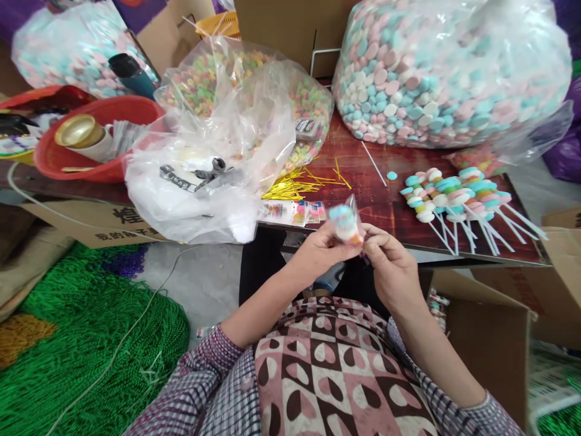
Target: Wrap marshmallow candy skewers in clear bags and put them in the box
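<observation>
Both my hands meet in front of my chest around one candy skewer (345,223) wrapped in a small clear bag. My left hand (320,249) is closed on its lower part from the left. My right hand (393,266) pinches it from the right, fingers curled. The skewer holds pastel blue, white and pink discs. A heap of unwrapped candy skewers (454,194) with white sticks lies on the dark wooden table (363,200) to the right. Gold twist ties (295,184) lie scattered just beyond my hands, next to small printed bags (295,212).
A huge clear bag of pastel candy discs (449,66) fills the back right. A bag of colourful ring candies (254,91) and crumpled plastic (209,181) sit centre-left. Red basins (91,139) stand at left. Cardboard boxes (490,351) flank my right; green netting (91,339) covers the floor.
</observation>
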Motion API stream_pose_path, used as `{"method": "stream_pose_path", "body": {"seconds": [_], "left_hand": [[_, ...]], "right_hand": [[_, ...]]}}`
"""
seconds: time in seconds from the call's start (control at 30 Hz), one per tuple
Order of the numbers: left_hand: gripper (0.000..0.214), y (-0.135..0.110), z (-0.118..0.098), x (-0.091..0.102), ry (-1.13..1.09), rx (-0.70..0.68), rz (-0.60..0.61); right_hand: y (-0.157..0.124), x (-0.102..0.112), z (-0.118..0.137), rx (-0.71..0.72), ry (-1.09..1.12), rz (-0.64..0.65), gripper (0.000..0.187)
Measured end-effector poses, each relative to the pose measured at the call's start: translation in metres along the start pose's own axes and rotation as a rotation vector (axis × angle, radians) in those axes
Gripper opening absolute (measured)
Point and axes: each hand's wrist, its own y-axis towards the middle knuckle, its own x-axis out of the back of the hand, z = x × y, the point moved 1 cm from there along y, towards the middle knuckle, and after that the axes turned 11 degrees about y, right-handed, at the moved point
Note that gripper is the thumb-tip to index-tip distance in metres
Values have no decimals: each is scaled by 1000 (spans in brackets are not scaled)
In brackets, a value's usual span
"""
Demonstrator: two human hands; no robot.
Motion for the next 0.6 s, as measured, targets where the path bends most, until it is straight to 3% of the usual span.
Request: {"method": "stream_pose_path", "body": {"seconds": [0.17,0.23,0.33,0.47,0.53,0.6], "left_hand": [[58,-3,0,-1,347,-122,89],[49,-2,5,-4,442,-151,165],[34,1,13,-7,542,-163,199],[30,10,14,7,583,-94,-19],[24,14,9,25,659,-105,-151],[22,18,1,47,817,-155,-275]], "right_hand": [[-9,12,-7,-301,190,35,26],[-17,23,-9,-336,155,1,27],[-38,54,-13,-334,1,-173,27],[-85,118,-18,-325,-398,-454,32],[-113,154,-23,-330,-571,-613,35],[-138,188,-30,-384,-745,-694,35]]}}
